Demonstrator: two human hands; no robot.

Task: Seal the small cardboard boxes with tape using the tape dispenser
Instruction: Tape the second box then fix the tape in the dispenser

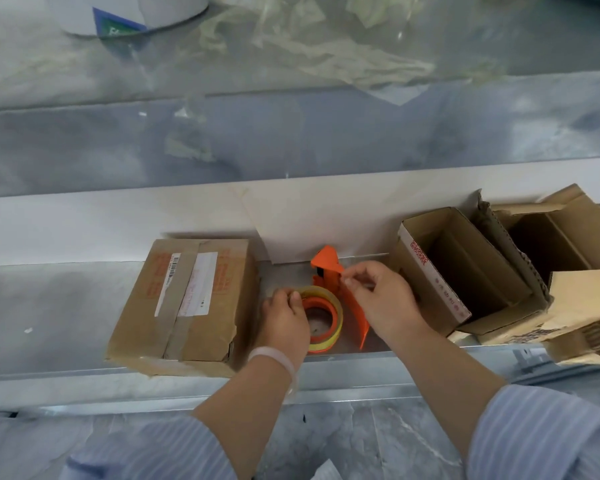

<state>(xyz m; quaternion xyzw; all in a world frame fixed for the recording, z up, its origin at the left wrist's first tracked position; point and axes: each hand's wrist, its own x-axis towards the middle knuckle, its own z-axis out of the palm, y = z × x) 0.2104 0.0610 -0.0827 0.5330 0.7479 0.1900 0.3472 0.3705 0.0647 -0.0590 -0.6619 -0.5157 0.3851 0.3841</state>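
Tape dispenser point(326, 266), orange plastic, lies on the grey metal ledge point(49, 306) between a sealed cardboard box point(187, 299) on the left and an open cardboard box point(430, 271) on the right. Its long axis runs from the near edge towards the white wall, with the pointed head away from the person and the curved handle end nearest them. The tape roll point(338, 318) sits in it with its open core facing up. The left hand point(284, 323), a pale band at the wrist, grips the roll's left rim with curled fingers. The right hand point(381, 299) pinches narrowly, thumb against forefinger, at the edge of the dispenser's head; whether a clear tape end lies between them cannot be told.
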